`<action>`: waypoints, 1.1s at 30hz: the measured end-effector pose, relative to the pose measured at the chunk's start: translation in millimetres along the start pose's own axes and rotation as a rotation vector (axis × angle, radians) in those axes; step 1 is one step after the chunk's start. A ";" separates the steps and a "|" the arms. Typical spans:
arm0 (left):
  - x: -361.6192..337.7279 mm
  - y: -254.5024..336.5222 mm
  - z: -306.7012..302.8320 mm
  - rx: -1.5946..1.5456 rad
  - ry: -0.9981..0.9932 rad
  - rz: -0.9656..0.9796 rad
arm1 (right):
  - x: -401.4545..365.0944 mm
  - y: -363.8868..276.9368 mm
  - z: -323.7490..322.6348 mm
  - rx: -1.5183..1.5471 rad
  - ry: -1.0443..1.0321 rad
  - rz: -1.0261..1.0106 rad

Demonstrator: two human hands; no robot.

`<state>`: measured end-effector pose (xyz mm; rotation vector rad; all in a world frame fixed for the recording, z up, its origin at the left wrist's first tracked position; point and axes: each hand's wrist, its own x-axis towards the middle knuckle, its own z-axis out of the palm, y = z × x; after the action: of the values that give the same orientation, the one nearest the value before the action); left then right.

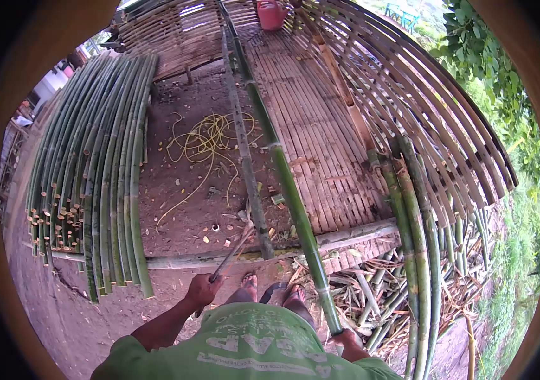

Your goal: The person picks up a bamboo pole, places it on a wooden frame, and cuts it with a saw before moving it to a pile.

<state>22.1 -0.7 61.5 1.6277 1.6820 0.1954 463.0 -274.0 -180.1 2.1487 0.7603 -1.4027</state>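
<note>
My left hand (pixel 203 290) is closed round the handle of a long dark tool (pixel 232 253), whose far end points forward near the grey pole. My right hand (pixel 350 345) grips the near end of a long green bamboo pole (pixel 292 196). That pole runs forward between the yellow rope and the slatted bamboo floor. Beside it on the left lies a thinner grey pole (pixel 239 133). A horizontal pole (pixel 181 261) crosses in front of my feet.
Stacked bamboo poles (pixel 115 158) fill the left side. Yellow rope (pixel 210 136) lies on the soil. A slatted floor (pixel 308 126), upright poles (pixel 419 253) and cut bamboo scraps (pixel 371 297) are on the right. A red container (pixel 271 15) stands at the back.
</note>
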 end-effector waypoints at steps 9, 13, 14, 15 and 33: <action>-7.3 -10.9 5.8 -0.071 0.047 0.013 | -16.8 -34.3 -20.3 -0.058 -0.124 -0.170; -10.0 -17.6 10.3 -0.129 0.053 0.013 | -53.8 -71.7 -48.1 -0.046 -0.010 -0.276; -11.6 -16.5 10.3 -0.137 0.055 0.005 | -68.7 -83.4 -54.2 -0.040 0.024 -0.251; -11.7 -14.6 9.1 -0.142 0.059 0.001 | -54.0 -84.9 -45.0 -0.051 0.102 -0.257; -17.7 -50.7 -64.8 -0.058 0.085 0.197 | -22.2 -150.4 8.2 0.089 0.128 -0.303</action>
<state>-59.2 0.1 83.3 1.7622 1.5622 0.4121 349.9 -172.2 -174.5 2.2821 1.1316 -1.4793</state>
